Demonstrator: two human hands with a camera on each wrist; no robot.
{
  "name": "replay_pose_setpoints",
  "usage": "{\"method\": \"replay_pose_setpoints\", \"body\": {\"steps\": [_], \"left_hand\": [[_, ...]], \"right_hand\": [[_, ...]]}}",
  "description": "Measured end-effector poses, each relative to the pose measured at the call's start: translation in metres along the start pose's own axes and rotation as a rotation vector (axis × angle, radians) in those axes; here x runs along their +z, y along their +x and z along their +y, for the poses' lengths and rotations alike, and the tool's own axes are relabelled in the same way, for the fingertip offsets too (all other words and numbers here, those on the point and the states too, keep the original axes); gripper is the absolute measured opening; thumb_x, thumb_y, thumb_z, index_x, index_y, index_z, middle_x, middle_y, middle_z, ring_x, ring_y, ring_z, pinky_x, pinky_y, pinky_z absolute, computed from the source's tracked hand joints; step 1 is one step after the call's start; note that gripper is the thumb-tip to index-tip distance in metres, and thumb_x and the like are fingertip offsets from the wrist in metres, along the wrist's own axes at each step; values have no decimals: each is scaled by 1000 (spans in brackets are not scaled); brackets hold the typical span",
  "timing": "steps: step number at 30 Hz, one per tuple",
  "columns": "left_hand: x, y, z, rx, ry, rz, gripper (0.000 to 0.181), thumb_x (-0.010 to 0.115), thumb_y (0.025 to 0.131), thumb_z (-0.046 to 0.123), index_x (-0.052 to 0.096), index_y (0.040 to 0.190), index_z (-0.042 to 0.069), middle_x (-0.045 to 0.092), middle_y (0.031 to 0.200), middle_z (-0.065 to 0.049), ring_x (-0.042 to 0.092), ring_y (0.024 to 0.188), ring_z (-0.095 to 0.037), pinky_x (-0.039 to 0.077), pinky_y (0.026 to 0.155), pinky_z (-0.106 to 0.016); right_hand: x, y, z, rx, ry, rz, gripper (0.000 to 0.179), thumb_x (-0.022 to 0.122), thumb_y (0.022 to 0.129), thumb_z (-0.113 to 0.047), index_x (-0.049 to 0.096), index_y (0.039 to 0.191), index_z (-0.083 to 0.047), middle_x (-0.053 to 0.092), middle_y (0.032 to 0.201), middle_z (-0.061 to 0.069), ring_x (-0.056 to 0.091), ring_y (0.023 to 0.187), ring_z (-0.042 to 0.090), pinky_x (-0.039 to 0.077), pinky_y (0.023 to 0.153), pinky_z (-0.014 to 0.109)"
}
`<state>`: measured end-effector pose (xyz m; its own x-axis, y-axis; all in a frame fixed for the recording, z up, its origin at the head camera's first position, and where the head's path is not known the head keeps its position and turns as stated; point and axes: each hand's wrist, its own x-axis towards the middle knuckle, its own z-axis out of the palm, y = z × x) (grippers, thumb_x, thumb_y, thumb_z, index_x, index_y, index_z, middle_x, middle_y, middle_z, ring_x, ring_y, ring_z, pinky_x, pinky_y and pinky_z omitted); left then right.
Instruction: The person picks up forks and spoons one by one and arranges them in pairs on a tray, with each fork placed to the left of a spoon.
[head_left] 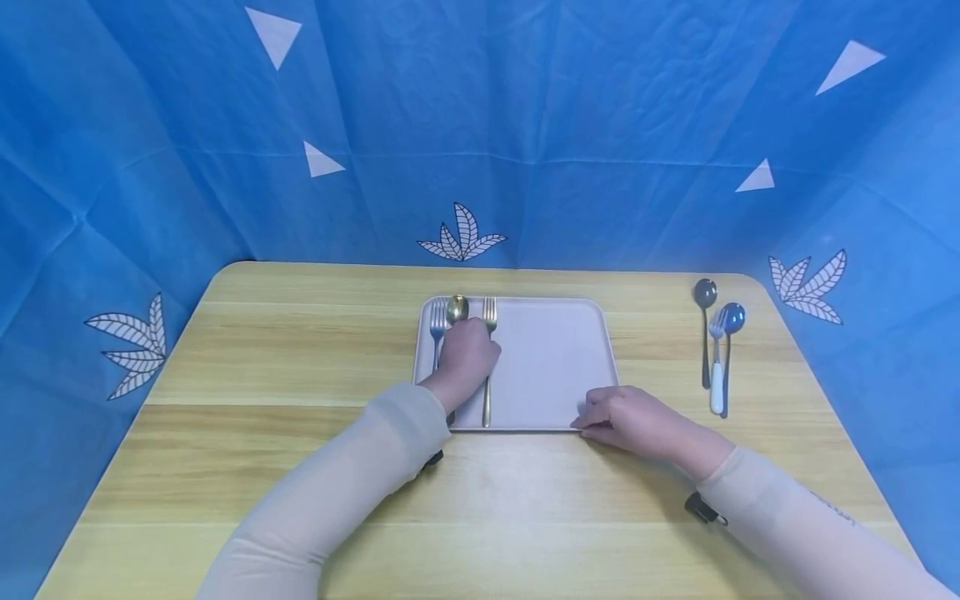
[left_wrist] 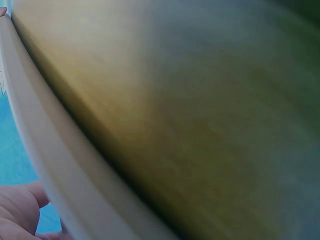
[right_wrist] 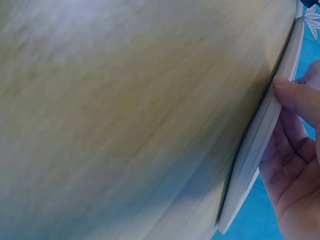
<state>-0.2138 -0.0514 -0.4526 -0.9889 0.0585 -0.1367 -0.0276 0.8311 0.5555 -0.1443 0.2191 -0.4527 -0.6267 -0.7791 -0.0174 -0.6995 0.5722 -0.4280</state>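
A light rectangular tray [head_left: 555, 358] lies on the table with a silver fork [head_left: 438, 321], a gold spoon [head_left: 457, 307] and a gold fork [head_left: 489, 312] side by side on its left part. My left hand [head_left: 467, 354] is over the spoon's handle with its fingers curled, and it seems to grip it; the fingertips are hidden. In the left wrist view only part of that hand [left_wrist: 20, 210] shows behind the tray's rim [left_wrist: 65, 150]. My right hand [head_left: 633, 421] pinches the tray's near right corner. In the right wrist view its thumb [right_wrist: 290, 92] presses the outer rim.
At the right of the wooden table [head_left: 525, 508] lie a dark spoon [head_left: 705, 293], a fork with a white handle [head_left: 717, 383] and a blue-looking spoon [head_left: 734, 317]. A blue patterned cloth [head_left: 600, 167] hangs behind and around the table.
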Motion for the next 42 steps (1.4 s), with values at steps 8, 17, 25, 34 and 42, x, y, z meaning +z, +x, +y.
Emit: {"method": "replay_pose_setpoints", "body": {"steps": [8, 17, 25, 34, 42], "left_hand": [[-1, 0, 2, 7, -1, -5, 29, 57, 90, 6, 53, 62, 11, 45, 52, 2, 46, 44, -12, 37, 42, -27], [1, -1, 2, 5, -10, -8, 29, 57, 92, 7, 53, 63, 11, 45, 52, 2, 45, 44, -12, 37, 42, -26], [1, -2, 2, -5, -20, -17, 28, 57, 93, 8, 54, 65, 11, 46, 53, 2, 46, 45, -12, 38, 42, -27], [2, -1, 2, 0, -20, -13, 29, 56, 92, 7, 53, 64, 11, 46, 54, 1, 45, 45, -12, 38, 42, -27], [3, -2, 2, 6, -28, -5, 28, 57, 92, 7, 53, 64, 11, 45, 53, 2, 44, 44, -12, 36, 41, -26]], "right_hand": [[-1, 1, 0, 5, -11, -3, 16, 79, 86, -15, 80, 102, -16, 53, 78, -17, 49, 68, -1, 49, 64, 20], [0, 1, -1, 2, -7, -2, 15, 79, 86, -14, 80, 101, -15, 53, 78, -16, 49, 68, -1, 49, 64, 20], [1, 0, -1, 11, -6, 0, 15, 79, 86, -14, 80, 100, -15, 52, 77, -16, 49, 67, -1, 49, 63, 20], [1, 0, -1, 9, -5, 0, 16, 79, 86, -13, 80, 101, -15, 53, 78, -16, 48, 67, -1, 48, 63, 20], [0, 0, -1, 6, -7, 3, 16, 79, 86, -14, 80, 101, -15, 52, 78, -16, 48, 68, 0, 48, 64, 20]]}}
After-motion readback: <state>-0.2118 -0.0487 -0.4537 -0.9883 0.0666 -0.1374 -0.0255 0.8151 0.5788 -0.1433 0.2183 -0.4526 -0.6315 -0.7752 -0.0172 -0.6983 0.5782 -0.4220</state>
